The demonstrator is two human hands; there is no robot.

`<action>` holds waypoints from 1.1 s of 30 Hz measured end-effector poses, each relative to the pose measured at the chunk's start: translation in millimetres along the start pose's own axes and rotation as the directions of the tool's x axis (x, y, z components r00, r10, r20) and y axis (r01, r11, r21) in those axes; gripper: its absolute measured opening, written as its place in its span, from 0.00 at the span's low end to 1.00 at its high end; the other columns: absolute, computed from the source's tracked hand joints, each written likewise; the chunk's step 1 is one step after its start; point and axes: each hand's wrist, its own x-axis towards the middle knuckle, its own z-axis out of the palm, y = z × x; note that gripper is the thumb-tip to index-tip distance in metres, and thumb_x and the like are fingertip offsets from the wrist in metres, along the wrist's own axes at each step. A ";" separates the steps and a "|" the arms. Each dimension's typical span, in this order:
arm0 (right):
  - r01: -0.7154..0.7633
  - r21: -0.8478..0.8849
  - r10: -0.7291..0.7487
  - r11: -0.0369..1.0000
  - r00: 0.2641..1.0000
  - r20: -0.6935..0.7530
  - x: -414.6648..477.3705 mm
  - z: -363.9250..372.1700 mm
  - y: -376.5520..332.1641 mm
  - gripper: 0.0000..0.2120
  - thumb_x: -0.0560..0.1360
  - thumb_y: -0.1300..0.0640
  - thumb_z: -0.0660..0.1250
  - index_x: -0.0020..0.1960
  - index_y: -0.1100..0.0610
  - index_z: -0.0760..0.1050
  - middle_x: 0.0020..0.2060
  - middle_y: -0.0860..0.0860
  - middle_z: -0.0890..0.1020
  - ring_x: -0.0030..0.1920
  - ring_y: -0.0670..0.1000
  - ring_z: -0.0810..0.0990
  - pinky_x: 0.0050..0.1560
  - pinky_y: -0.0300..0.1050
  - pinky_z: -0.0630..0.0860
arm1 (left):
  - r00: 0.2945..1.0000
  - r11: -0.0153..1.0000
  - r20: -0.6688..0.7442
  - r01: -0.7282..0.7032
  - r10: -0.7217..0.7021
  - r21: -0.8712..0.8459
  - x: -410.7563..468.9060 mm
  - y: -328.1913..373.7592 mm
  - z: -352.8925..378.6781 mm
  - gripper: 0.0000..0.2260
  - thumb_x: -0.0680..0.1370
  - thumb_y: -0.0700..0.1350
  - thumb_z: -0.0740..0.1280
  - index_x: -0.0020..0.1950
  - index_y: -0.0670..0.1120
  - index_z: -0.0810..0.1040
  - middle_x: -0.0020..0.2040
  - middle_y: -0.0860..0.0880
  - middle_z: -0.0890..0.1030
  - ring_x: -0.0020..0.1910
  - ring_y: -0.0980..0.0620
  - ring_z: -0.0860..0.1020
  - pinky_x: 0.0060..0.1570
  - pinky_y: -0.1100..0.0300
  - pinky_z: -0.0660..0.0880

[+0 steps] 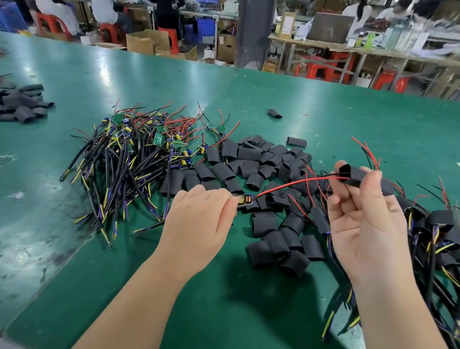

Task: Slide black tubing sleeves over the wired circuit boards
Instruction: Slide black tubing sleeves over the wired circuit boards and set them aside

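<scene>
One black tubing sleeve (354,174) is pinched in the raised right hand (369,223). The left hand (199,217) pinches a wired circuit board (246,199) low over the bench (263,96). Its red lead (289,183) reaches the sleeve's mouth, so threading seems underway. Next, the sleeve must slide along to the board.

I can read nothing here. The white label (287,26) on the tall brown cardboard box (289,14) at twelve o'clock is blurred; print on the small green circuit boards (158,139) at eleven o'clock is too small.
</scene>
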 end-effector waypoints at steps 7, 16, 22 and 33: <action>-0.049 -0.145 0.054 0.988 0.998 0.031 -5.7 5.8 15.9 0.21 0.65 0.57 0.69 0.58 0.51 0.72 0.39 0.52 0.85 0.32 0.45 0.79 0.37 0.36 0.75 | 0.993 0.976 -0.116 0.001 -0.028 -0.219 -3.1 7.2 3.6 0.16 0.82 0.48 0.51 0.36 0.47 0.67 0.29 0.56 0.64 0.35 0.48 0.64 0.40 0.51 0.64; -0.206 -0.177 0.242 0.962 0.945 0.217 -14.0 8.7 35.7 0.17 0.61 0.61 0.72 0.49 0.57 0.74 0.46 0.57 0.85 0.33 0.48 0.80 0.36 0.36 0.76 | 0.996 0.776 0.019 0.084 -0.092 -0.625 -5.0 12.2 1.8 0.09 0.78 0.41 0.65 0.41 0.53 0.79 0.34 0.60 0.80 0.38 0.56 0.78 0.41 0.62 0.73; -0.161 -0.217 0.229 0.963 0.913 0.337 -9.7 2.1 29.1 0.15 0.60 0.64 0.76 0.45 0.56 0.78 0.47 0.59 0.85 0.38 0.48 0.83 0.37 0.36 0.77 | 0.991 0.681 0.101 0.131 -0.083 -0.721 -3.0 12.2 -2.6 0.13 0.78 0.36 0.66 0.41 0.55 0.79 0.32 0.60 0.81 0.32 0.56 0.73 0.34 0.67 0.69; 0.121 -0.555 0.153 0.823 0.894 0.421 -10.7 -0.4 19.6 0.13 0.60 0.61 0.77 0.43 0.54 0.79 0.45 0.55 0.86 0.48 0.55 0.85 0.48 0.48 0.81 | 0.986 0.661 0.163 0.137 -0.022 -0.738 -3.6 9.4 -4.1 0.12 0.79 0.37 0.65 0.39 0.51 0.79 0.31 0.59 0.79 0.30 0.57 0.70 0.32 0.67 0.65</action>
